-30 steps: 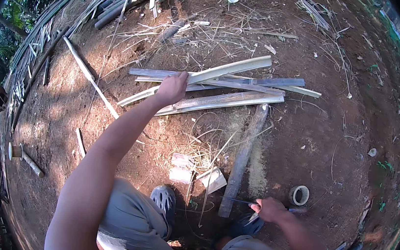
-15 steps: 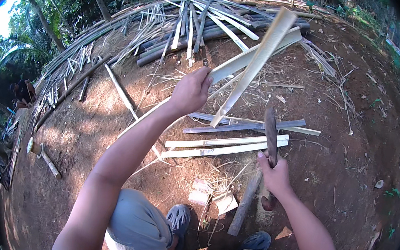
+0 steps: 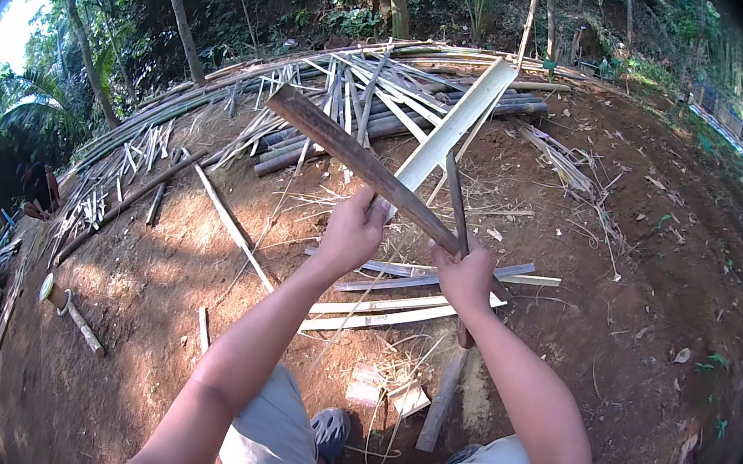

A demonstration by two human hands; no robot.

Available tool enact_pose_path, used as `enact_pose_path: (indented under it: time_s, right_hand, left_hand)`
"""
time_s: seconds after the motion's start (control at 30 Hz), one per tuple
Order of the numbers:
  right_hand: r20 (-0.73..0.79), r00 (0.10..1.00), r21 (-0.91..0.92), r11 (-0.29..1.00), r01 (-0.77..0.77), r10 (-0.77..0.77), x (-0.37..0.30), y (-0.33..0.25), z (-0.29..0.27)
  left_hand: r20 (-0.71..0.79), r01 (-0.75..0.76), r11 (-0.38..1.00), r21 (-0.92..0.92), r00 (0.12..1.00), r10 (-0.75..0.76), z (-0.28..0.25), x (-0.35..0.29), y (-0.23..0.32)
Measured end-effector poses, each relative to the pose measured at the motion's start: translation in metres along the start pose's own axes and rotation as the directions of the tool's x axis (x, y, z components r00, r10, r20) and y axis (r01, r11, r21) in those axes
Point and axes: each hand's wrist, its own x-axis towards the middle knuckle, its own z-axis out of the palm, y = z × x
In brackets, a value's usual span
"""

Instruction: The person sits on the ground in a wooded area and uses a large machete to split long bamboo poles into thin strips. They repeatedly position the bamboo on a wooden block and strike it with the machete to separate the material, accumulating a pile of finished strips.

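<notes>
My left hand (image 3: 355,232) is closed round a pale split bamboo length (image 3: 459,125), hollow side showing, which slants up and away to the right. Closed too, my right hand (image 3: 467,275) grips a dark machete (image 3: 456,200); its blade points up and its handle end juts out below the fist. A brown, flat-looking length (image 3: 353,155) crosses over the bamboo, from the upper left down to my right fingers. It looks like the outer side of another bamboo half, and I cannot tell how firmly the right fingers hold it.
Split bamboo strips (image 3: 380,317) lie on the dirt below my hands. Between my feet are a wooden stick (image 3: 440,405), shavings and flat blocks (image 3: 408,398). A bamboo pile (image 3: 393,124) spreads ahead. A small container (image 3: 53,290) and short stick (image 3: 85,330) lie left.
My right hand has moved up and left with the machete, close to my left hand. The crossing length now slants up to the left, brown side showing. My view has tilted up slightly.
</notes>
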Motion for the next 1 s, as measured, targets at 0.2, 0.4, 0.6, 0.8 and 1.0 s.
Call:
enact_pose_path:
  time_s: [0.2, 0.4, 0.6, 0.8, 1.0]
  right_hand:
    - [-0.023, 1.0, 0.005, 1.0, 0.02, -0.02, -0.002, 0.016, 0.008]
    - [0.086, 0.969, -0.169, 0.962, -0.215, 0.232, 0.01, 0.024, -0.013]
    - [-0.066, 0.932, -0.011, 0.934, -0.358, 0.356, 0.005, 0.071, -0.034]
    - [0.061, 0.911, 0.135, 0.901, -0.412, 0.408, 0.013, 0.078, -0.054]
    - [0.101, 0.937, 0.31, 0.884, -0.35, 0.335, 0.012, 0.035, -0.055]
  left_hand:
    - [-0.131, 0.131, 0.991, 0.028, 0.983, -0.127, -0.009, -0.004, -0.04]
    - [-0.393, 0.183, 0.968, 0.171, 0.914, -0.103, -0.015, 0.02, -0.08]
    - [-0.506, 0.141, 0.985, 0.097, 0.86, -0.073, -0.048, 0.028, -0.123]
    - [-0.186, 0.219, 0.973, 0.078, 0.962, -0.201, -0.006, 0.02, -0.099]
    - [0.059, 0.221, 0.947, 0.232, 0.969, -0.241, 0.016, 0.009, -0.049]
